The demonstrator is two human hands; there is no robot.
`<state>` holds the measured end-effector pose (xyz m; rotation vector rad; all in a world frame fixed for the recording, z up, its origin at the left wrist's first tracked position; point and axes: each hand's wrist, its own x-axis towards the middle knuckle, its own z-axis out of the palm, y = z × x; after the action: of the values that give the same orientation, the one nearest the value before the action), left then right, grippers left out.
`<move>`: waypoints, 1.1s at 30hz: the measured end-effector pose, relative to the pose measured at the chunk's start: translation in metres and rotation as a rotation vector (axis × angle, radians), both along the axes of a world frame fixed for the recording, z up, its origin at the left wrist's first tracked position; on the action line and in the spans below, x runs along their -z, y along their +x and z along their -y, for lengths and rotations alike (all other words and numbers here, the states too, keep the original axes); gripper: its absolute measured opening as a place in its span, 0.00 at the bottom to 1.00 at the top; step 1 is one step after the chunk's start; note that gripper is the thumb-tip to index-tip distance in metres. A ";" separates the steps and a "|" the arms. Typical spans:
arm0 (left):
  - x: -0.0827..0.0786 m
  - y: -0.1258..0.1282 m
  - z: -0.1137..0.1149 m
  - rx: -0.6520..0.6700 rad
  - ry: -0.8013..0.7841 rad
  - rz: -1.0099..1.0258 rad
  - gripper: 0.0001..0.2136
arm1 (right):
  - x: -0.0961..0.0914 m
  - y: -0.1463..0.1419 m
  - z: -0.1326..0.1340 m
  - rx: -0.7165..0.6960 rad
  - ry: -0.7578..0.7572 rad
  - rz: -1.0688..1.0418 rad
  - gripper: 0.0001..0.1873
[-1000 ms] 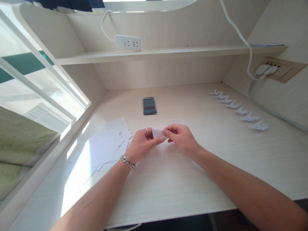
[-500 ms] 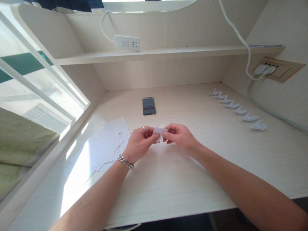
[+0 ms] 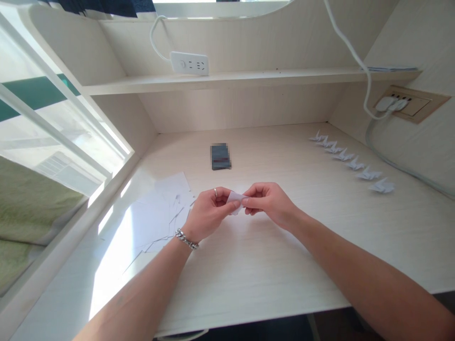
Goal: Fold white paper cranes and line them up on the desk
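Observation:
Between my two hands is a small folded piece of white paper [image 3: 235, 196], held a little above the desk. My left hand [image 3: 211, 210], with a ring and a chain bracelet, pinches its left side between thumb and fingers. My right hand [image 3: 267, 202] grips its right edge, thumb pressed against the forefinger. The fingers cover part of the paper, so its full folds are hidden. Off to the right, several white paper cranes [image 3: 368, 174] stand in a slanting row. Left of my left hand lie loose white paper sheets [image 3: 152, 208], partly in bright sunlight.
A dark, blurred rectangular object [image 3: 221, 157] lies on the desk [image 3: 270, 274] beyond my hands. A white power strip [image 3: 189, 64] rests on the shelf [image 3: 241, 81]. On the right wall, a white cable hangs by a socket [image 3: 412, 103]. A window is at left.
The folded paper has tilted and shifted slightly to the right between my fingers. My left hand has moved a little right, and my right thumb has changed its position on the paper.

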<state>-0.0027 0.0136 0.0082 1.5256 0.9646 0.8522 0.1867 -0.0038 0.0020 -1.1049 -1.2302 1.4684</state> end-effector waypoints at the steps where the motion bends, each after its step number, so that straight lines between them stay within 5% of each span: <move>1: 0.000 0.000 0.000 -0.003 -0.003 0.011 0.09 | 0.000 0.000 0.000 -0.008 -0.004 -0.011 0.08; 19: -0.002 0.002 0.002 -0.020 -0.129 0.267 0.03 | -0.004 -0.001 0.001 0.012 -0.057 -0.149 0.08; 33: -0.008 0.002 0.004 -0.055 0.024 0.144 0.03 | -0.004 -0.001 0.003 0.005 -0.050 -0.178 0.09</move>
<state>-0.0006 0.0094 0.0159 1.4425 0.8970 1.0012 0.1858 -0.0065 0.0063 -0.9853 -1.0716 1.5654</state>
